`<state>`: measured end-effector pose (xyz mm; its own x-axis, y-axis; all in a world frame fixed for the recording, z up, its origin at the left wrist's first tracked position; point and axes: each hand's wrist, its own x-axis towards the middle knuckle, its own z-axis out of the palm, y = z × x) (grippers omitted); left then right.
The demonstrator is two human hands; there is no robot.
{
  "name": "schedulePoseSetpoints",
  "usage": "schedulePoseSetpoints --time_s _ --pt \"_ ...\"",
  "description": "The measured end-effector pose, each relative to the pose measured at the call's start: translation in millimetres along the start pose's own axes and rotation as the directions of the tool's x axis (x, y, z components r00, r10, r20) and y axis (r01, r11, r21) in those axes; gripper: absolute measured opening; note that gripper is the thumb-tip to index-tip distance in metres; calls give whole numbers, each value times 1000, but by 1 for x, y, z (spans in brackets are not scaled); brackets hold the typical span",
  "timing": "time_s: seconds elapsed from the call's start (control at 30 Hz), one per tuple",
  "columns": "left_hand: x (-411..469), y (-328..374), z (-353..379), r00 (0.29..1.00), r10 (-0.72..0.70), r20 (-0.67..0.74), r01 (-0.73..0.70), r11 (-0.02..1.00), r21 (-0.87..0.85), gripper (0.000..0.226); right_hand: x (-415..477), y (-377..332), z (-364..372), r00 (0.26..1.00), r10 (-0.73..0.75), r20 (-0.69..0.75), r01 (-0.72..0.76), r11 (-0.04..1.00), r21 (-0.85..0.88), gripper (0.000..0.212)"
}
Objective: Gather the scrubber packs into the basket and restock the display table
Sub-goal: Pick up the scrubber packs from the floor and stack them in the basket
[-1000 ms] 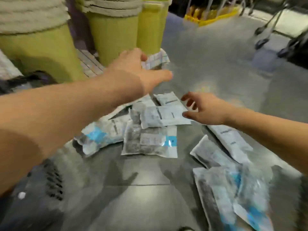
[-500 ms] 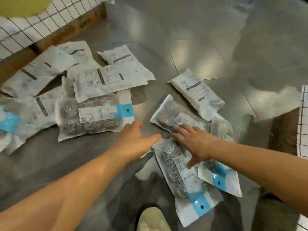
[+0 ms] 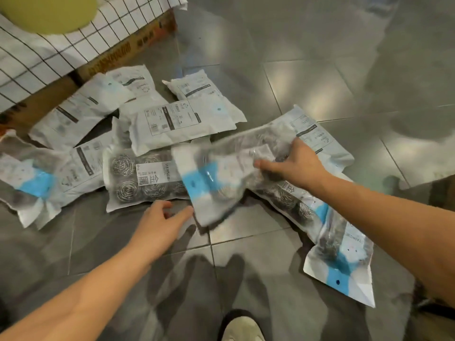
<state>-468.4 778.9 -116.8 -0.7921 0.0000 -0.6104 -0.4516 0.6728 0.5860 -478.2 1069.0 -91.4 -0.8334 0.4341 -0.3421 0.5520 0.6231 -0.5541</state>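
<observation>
Clamping right grip on blurred scrubber pack. Hovering left grip apart, near pack's lower edge, over floor

Dim, even indoor light from overhead. Pale glare patches on the glossy tiled floor at upper centre and right edge. Soft double shadows at lower centre. Heavy motion blur on the held pack at centre; softer smear at left edge. Wide-angle bowing toward corners.

Two bare forearms end in bare hands, the left hand and the right hand. One foot wears a cream shoe.
</observation>
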Motion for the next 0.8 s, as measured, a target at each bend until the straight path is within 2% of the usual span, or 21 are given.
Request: schedulePoseSetpoints --time_s 0.03,0.1,0.17,0.2,0.23,0.27,0.33,0.37,0.43,0.47,0.5,0.53,0.57,0.63,0.7,0.73,0.8 --pt "0 0 0 1000 2 10 -1 998 -56 67 -4 -10 1 996 85 2 -83 973 216 82" --pt "-5 10 5 991 46 123 -20 978 -208 84 -18 -31 8 965 219 143 -261 782 565 59" --pt "-15 30 16 960 133 247 -29 923 -384 89 -37 -50 20 915 220 338 -402 579 709 44" --pt "-18 39 21 949 180 259 -31 870 -492 81 -45 -55 29 888 172 427 -450 514 730 42" --pt "-20 48 27 950 211 229 -30 794 -608 76 -54 -59 37 863 120 490 -479 503 720 44" --pt "-20 55 30 964 209 167 -29 701 -713 76 -61 -59 44 844 88 529 -484 551 680 45" --pt "-11 60 30 992 128 14 -56 528 -848 75 -73 -54 51 801 20 599 -432 711 555 41" --pt "-6 60 27 997 65 -52 -76 481 -874 67 -78 -50 50 758 -42 650 -382 780 496 38" --pt "8 51 19 995 -43 -85 -55 470 -881 54 -77 -35 39 662 -136 737 -204 913 352 31" --pt "13 46 15 995 -70 -65 -24 471 -882 51 -70 -22 32 637 -158 754 -49 968 244 28" --pt "17 40 12 997 -69 -32 5 479 -878 48 -60 -6 22 648 -174 742 152 984 98 26" --pt "19 35 8 999 -52 0 26 497 -867 47 -45 12 10 672 -197 714 367 926 -91 26" --pt "20 31 5 999 -34 23 38 527 -849 48 -31 31 -4 689 -208 694 537 790 -297 31" --pt "20 25 1 1000 -23 16 26 596 -803 56 -12 68 -32 720 -129 682 653 461 -601 57" --pt "19 21 0 999 -24 -24 -2 657 -754 66 -2 102 -52 720 -18 693 681 209 -702 92" --pt "18 20 1 999 -20 -29 -8 674 -739 68 0 114 -57 714 4 700 694 118 -710 105" --pt "17 19 4 1000 -12 -12 -1 672 -741 67 -1 131 -58 707 -10 707 707 -2 -707 118"
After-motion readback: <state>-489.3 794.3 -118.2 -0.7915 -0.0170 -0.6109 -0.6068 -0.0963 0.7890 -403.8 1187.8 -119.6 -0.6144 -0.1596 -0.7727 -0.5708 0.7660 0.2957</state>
